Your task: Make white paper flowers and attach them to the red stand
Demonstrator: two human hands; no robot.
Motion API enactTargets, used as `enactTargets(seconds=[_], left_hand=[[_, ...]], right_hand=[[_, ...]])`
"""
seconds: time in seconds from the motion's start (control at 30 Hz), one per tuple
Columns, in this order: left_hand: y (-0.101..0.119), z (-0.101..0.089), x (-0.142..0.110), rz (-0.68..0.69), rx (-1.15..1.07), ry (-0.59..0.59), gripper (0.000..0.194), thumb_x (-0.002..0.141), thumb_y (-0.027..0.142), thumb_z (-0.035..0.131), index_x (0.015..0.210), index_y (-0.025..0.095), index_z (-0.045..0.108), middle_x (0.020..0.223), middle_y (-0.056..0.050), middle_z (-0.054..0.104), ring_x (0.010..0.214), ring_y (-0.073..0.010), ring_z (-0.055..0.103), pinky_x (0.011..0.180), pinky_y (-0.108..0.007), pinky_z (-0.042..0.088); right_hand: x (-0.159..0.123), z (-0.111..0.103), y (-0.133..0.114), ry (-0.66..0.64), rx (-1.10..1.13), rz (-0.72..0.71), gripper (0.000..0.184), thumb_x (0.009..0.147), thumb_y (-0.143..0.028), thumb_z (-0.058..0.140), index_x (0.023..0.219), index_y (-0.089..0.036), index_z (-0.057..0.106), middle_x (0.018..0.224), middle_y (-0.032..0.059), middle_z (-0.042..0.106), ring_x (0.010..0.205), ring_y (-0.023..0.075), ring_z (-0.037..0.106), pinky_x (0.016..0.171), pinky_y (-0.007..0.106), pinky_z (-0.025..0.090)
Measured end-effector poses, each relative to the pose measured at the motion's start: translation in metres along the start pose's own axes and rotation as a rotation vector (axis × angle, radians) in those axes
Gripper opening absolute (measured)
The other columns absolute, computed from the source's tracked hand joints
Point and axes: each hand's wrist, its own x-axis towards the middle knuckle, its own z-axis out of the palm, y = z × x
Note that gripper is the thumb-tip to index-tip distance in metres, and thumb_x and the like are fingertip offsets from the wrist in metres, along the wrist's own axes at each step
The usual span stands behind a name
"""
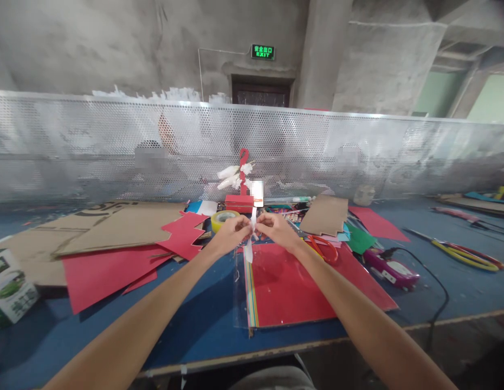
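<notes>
Both hands meet above the middle of the blue table, pinching a thin white strip [249,253] that looks like paper or ribbon. My left hand [234,232] closes thumb and fingers on it from the left. From the right side, my right hand [275,227] pinches it as well. The strip looks gathered between the fingertips, with one end pointing up and a tail hanging down; fine detail there is too small to tell. Just beyond the hands stands a red cardboard piece [243,187] with a curled top, white flowers [228,177] and a red box-shaped base [239,202].
Below the hands lies a clear sleeve of red paper [296,287]. Red-handled scissors [327,249], yellow tape [223,219] and a purple corded device [392,269] lie near. Cardboard [126,227] and a carton [14,290] are left, yellow-handled scissors [465,254] right. A perforated metal panel [187,162] stands behind.
</notes>
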Motion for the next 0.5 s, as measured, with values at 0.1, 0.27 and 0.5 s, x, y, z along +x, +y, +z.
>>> enactTargets(seconds=[0.1,0.27,0.5], left_hand=[[0.0022,0.0001,-0.0003,-0.012,-0.019,-0.004,0.022,0.086,0.037,0.054,0.08,0.016,0.058,0.068,-0.001,0.061,0.063,-0.0131,0.058,0.062,-0.026,0.047],[0.005,-0.0004,-0.0014,0.018,-0.007,-0.014,0.024,0.086,0.039,0.058,0.081,0.016,0.056,0.069,0.0,0.061,0.063,-0.0131,0.058,0.062,-0.025,0.046],[0.0045,-0.0003,-0.0011,0.007,-0.012,-0.018,0.024,0.087,0.04,0.055,0.081,0.017,0.055,0.068,0.0,0.06,0.063,-0.0136,0.057,0.062,-0.026,0.046]], right_hand=[[-0.0003,-0.0001,-0.0007,-0.01,-0.001,-0.008,0.013,0.078,-0.029,0.06,0.078,-0.017,0.06,0.068,0.0015,0.065,0.056,0.012,0.059,0.055,0.023,0.048],[-0.0009,-0.0007,-0.0016,-0.015,-0.004,-0.019,0.013,0.077,-0.03,0.06,0.079,-0.018,0.06,0.067,0.0001,0.064,0.056,0.0119,0.058,0.054,0.022,0.047],[-0.0009,-0.0006,-0.0002,-0.01,-0.004,-0.012,0.017,0.077,-0.033,0.062,0.081,-0.017,0.062,0.064,-0.0012,0.061,0.051,0.0105,0.054,0.05,0.021,0.044]])
